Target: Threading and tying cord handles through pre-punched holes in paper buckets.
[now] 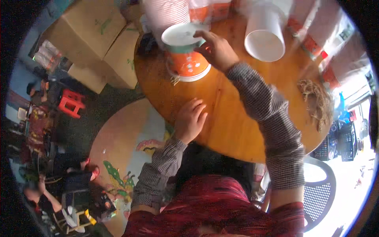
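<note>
A short stack of orange paper tubs (188, 63) stands on the round wooden table, with white rims at its foot. Its top end is a recessed white disc inside a teal band. My right hand (217, 49) is closed on the right edge of that top, fingers over the rim and thumb outside it. Nearer to me, my left hand (192, 120) hovers by the table's near left edge, fingers stretched and nothing in them. A small tan tuft of strands (175, 80) lies against the foot of the stack.
The wooden table (233, 118) also bears a white tub on its side (265, 44), a tall stack of white cups (167, 14) and tangled tan strands (316, 102). Bagged orange tubs (312, 47) line the right. Cardboard boxes (90, 31) and a red stool (71, 103) stand left.
</note>
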Action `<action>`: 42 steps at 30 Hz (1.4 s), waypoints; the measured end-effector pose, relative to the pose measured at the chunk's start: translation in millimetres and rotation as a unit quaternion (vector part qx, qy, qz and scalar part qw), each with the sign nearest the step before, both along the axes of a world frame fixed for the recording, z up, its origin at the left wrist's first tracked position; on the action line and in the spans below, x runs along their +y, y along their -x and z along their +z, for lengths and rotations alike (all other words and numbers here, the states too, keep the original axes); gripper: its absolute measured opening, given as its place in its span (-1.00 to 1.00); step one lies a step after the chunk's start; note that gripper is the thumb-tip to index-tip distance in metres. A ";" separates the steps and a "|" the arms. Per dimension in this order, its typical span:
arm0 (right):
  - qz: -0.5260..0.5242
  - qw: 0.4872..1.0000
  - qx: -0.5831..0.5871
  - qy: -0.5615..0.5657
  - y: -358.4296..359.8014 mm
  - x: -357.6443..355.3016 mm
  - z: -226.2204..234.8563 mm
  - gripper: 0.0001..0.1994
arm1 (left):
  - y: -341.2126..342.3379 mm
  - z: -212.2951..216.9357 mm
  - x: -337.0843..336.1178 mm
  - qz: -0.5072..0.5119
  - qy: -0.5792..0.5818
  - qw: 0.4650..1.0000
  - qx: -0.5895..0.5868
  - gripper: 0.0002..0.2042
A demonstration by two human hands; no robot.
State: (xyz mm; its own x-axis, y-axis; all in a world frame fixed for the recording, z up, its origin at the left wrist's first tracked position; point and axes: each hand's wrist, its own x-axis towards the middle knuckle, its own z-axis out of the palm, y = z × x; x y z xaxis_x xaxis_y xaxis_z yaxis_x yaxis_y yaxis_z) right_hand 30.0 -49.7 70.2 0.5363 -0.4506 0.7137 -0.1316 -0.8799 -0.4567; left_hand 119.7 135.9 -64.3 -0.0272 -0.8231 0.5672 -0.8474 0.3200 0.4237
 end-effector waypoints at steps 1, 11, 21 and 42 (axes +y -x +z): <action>-0.039 0.999 -0.023 -0.002 12.3 2.6 -3.5 -0.71 | -0.8 -0.2 1.2 -0.007 0.002 1.000 0.017 -0.74; -0.297 0.808 -0.327 -0.390 192.1 -47.1 -119.8 -0.86 | 15.0 1.0 -105.7 -0.161 -0.133 0.957 0.199 -0.62; -0.364 0.866 -0.205 -0.274 241.2 -118.1 -131.1 -0.71 | 67.6 -26.0 -288.5 -0.091 -0.069 0.908 0.403 -0.60; -0.364 0.880 -0.160 -0.260 233.6 -149.6 -127.3 -0.79 | 88.7 -2.8 -342.2 -0.034 -0.070 0.924 0.374 -0.73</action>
State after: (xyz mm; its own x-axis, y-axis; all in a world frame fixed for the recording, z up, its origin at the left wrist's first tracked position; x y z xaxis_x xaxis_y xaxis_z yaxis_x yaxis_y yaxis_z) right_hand -203.6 -199.3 -57.1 -0.2204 -0.9021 0.3709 -0.3646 -0.2765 -0.8892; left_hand 31.0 -206.3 -67.0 0.2745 -0.9009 0.3361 -0.2803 0.2593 0.9242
